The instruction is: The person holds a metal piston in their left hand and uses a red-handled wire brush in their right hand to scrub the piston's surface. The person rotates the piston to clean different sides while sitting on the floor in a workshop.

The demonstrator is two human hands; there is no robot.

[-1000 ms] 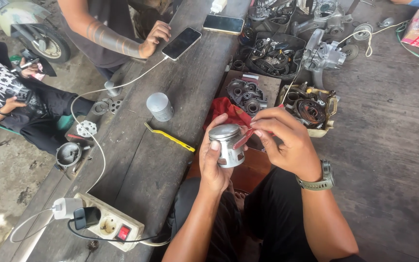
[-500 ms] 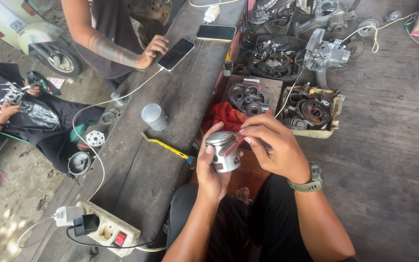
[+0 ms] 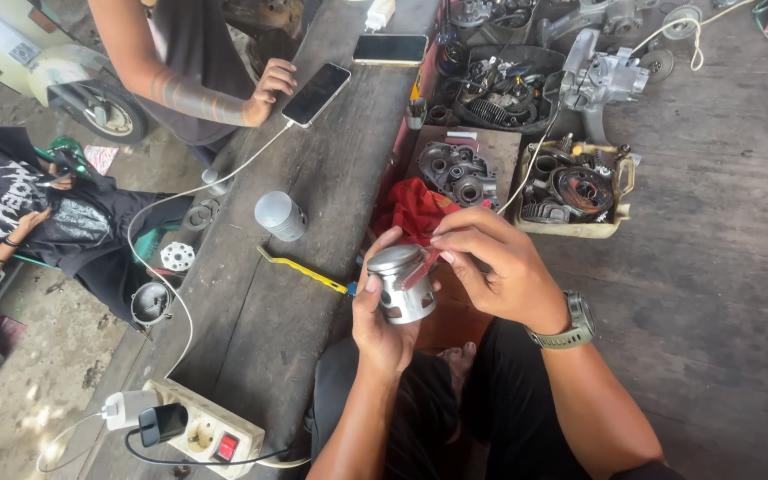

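My left hand (image 3: 382, 322) grips a silver metal piston (image 3: 402, 283) from below, holding it upright over my lap. My right hand (image 3: 500, 267), with a grey watch on the wrist, pinches a thin reddish strip (image 3: 421, 265) against the piston's upper side. A red rag (image 3: 415, 212) lies just beyond the piston. I sit on a wooden floor in dark trousers.
A yellow-handled tool (image 3: 302, 269) and a grey cylinder (image 3: 280, 216) lie on the plank bench. A tray (image 3: 572, 229) and boxes of engine parts (image 3: 455, 171) sit ahead. Another person's hand (image 3: 270, 89) holds a phone (image 3: 316, 93). A power strip (image 3: 206, 431) lies near left; a seated person (image 3: 37, 222) is left.
The view has shifted slightly; my hands with the piston sit a little lower in the picture. The right fingers keep working the strip at the piston's top. The other person's hand stays by the phone.
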